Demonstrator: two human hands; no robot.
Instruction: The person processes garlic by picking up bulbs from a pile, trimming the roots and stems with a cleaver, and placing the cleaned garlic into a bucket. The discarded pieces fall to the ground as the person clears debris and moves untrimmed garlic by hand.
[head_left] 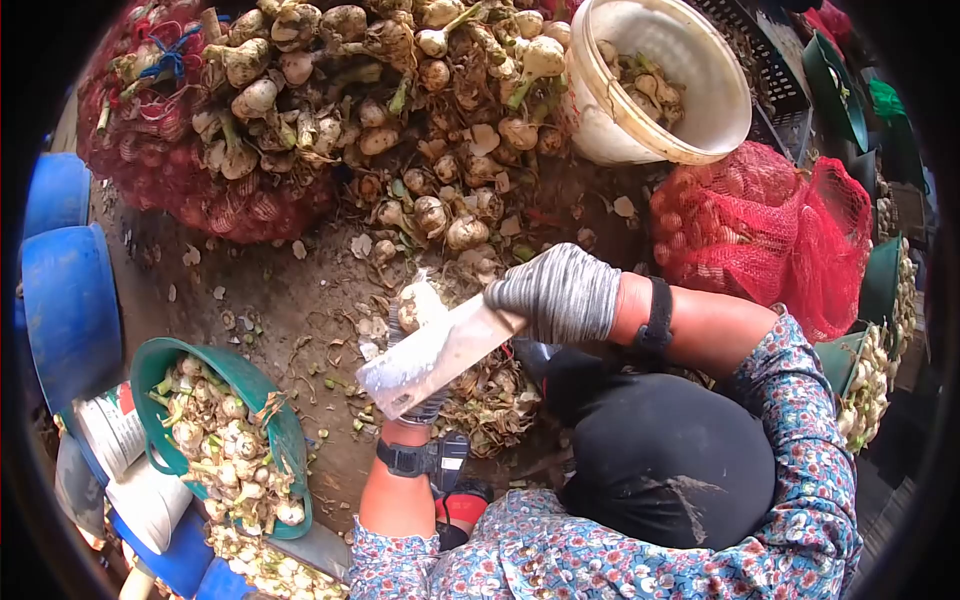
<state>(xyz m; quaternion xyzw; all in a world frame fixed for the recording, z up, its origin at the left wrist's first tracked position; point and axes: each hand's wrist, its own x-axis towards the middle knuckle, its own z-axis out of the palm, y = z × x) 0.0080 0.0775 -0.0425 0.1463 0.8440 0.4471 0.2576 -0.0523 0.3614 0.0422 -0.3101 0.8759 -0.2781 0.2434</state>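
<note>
My right hand (pixel 562 292), in a grey striped glove, is wrapped round the handle of a broad-bladed cleaver (pixel 440 352). The blade slants down to the left, across my left hand (pixel 430 407), and hides most of that gloved hand. A whitish garlic bulb (pixel 422 302) shows just above the blade, held in my left hand. Dry leaves and trimmings (pixel 492 410) lie on the ground below the blade. Ahead of my hands spreads a heap of untrimmed garlic (pixel 380 70) with soil and stalks on it.
A white bucket (pixel 705 60) with some garlic leans at the back right, above a red mesh sack (pixel 725 220). Another full mesh sack (pixel 240 205) lies back left. On the left are a garlic-filled green tub (pixel 155 365) and blue containers (pixel 70 300).
</note>
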